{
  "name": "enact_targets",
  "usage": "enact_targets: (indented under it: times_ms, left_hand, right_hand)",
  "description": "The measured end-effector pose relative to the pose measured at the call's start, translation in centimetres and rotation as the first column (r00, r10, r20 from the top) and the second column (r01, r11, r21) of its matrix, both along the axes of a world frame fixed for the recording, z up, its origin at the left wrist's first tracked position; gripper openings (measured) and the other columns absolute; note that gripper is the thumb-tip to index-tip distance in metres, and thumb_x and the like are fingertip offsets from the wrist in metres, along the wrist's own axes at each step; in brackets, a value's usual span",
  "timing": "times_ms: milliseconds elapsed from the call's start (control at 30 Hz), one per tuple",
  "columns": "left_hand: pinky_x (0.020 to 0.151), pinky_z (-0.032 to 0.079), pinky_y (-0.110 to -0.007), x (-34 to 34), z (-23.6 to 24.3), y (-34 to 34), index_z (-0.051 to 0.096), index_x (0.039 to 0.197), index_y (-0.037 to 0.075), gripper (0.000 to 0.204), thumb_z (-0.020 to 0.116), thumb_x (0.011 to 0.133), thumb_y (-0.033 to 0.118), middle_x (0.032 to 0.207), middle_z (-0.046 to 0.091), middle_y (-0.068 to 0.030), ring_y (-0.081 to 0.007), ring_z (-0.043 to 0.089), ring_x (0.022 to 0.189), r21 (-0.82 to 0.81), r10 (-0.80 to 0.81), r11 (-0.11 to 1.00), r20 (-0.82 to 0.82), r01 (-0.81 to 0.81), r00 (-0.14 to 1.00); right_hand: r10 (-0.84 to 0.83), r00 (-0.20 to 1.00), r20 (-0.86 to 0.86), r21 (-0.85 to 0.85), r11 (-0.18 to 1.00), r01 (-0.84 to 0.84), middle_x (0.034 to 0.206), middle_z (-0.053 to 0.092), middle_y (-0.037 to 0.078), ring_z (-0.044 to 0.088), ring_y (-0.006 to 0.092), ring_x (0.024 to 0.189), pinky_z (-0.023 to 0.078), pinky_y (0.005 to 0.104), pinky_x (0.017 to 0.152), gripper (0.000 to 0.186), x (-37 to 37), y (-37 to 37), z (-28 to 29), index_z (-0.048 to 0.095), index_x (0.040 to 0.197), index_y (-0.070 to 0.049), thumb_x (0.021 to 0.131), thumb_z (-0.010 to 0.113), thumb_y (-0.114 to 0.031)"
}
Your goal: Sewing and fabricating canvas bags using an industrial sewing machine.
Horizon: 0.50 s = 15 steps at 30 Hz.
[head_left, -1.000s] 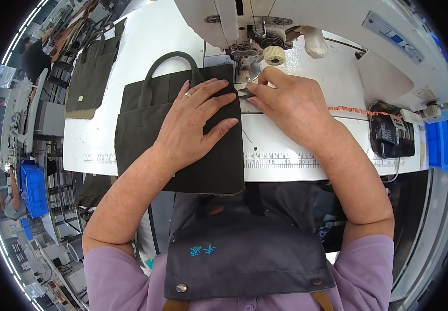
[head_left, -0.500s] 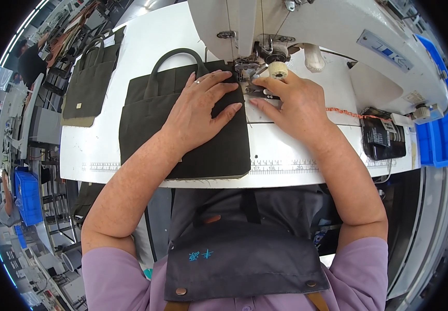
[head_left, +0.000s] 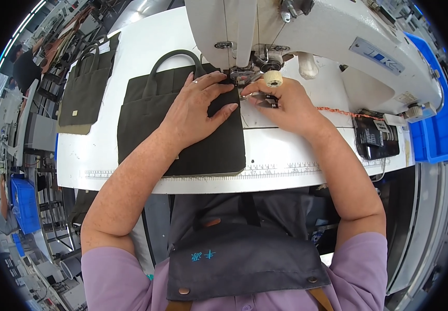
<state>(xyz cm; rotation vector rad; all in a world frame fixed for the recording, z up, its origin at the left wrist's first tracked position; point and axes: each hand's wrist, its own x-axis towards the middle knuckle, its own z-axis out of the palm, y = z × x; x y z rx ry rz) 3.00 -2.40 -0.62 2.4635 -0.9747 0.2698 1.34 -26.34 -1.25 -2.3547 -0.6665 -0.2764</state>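
A dark olive fabric bag piece [head_left: 146,124] with a loop handle lies flat on the white sewing table. Its upper right edge sits by the needle area of the sewing machine [head_left: 239,75]. My left hand [head_left: 195,103] rests on the fabric with fingers outstretched and thumb apart, pressing it down near that edge. Just right of the needle, my right hand [head_left: 283,106] is curled around small dark metal thread snips [head_left: 265,100]. The thumb and forefinger tips come close to the bag's right edge; the snips are partly hidden by the fingers.
More olive bag pieces [head_left: 81,98] lie stacked at the table's left. A black phone-like object [head_left: 377,137] with an orange cord [head_left: 335,111] sits at the right. A blue bin [head_left: 431,135] stands beyond it. A ruler strip [head_left: 281,170] runs along the front edge.
The view has shifted slightly. My right hand has drawn its thumb and fingers closer together by the bag's edge, the snips turning a little. My left hand stays on the fabric.
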Motion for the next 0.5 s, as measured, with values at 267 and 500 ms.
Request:
enact_targets:
  times_ms: [267,500]
  left_hand:
    - [0.114,0.033,-0.059,0.2,-0.4,0.2,0.067,0.121,0.007,0.039,0.070,0.091,0.032,0.134,0.059,-0.0117,-0.0302,0.054,0.129,-0.009,-0.028,1.000,0.041,0.028,0.999]
    - [0.115,0.032,-0.059,0.8,-0.3,0.4,0.067,0.121,0.006,0.039,0.069,0.092,0.032,0.135,0.059,-0.0121,-0.0295,0.053,0.130,0.014,-0.049,0.999,-0.021,0.050,0.999]
  right_hand:
    - [0.173,0.919,-0.354,0.491,0.871,0.025,0.099,0.073,0.005,0.066,0.0118,0.083,0.053,0.0304,0.077,0.022,0.5,-0.2,-0.6,0.074,0.112,-0.009,0.092,0.068,-0.013]
    - [-0.034,0.997,0.075,-0.217,0.975,0.049,0.093,0.062,0.010,0.069,0.0290,0.079,0.056,0.0408,0.069,0.039,-1.1,1.2,0.6,0.073,0.112,-0.016,0.074,0.072,-0.006]
